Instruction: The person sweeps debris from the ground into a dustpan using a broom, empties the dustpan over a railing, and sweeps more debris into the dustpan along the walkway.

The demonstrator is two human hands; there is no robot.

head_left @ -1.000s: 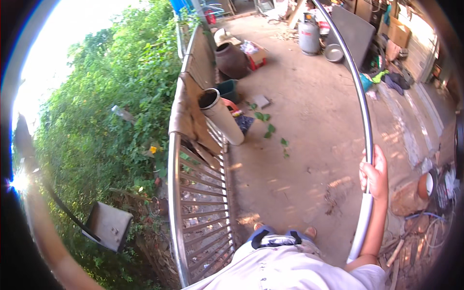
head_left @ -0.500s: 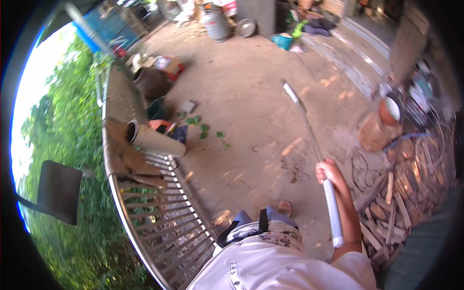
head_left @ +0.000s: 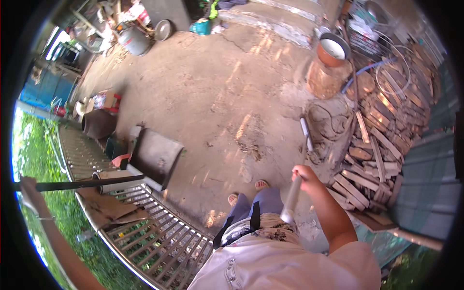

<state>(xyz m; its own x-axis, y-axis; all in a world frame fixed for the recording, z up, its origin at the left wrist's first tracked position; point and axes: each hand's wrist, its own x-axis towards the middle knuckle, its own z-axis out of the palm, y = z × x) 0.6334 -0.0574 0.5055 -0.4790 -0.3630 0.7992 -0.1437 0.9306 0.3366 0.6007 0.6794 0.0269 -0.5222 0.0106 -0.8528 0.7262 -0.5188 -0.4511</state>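
At the far left my left hand [head_left: 30,187] is closed round the black handle of a long-handled dustpan [head_left: 157,155]. The grey pan is beyond the railing's inner side, over the concrete floor, and seems bare inside. In front of me my right hand [head_left: 302,175] grips a long pole with a pale grey grip [head_left: 291,200] close to my body. A white and grey section [head_left: 307,133] at the pole's other end points away, toward the floor near a coil of hose [head_left: 333,121]. No brush or other head shows on the pole.
A metal railing [head_left: 164,232] runs along my left, with greenery beyond. A pale pipe [head_left: 113,181] lies by it, partly behind the dustpan handle. At right are piled firewood [head_left: 372,145] and an orange pot [head_left: 332,50] on a stump [head_left: 328,79]. A gas cylinder [head_left: 134,41] stands farther off.
The dustpan has moved right, from over the greenery to inside the railing. My right hand has moved slightly left and lower, with the pole now more foreshortened. The view has turned right.
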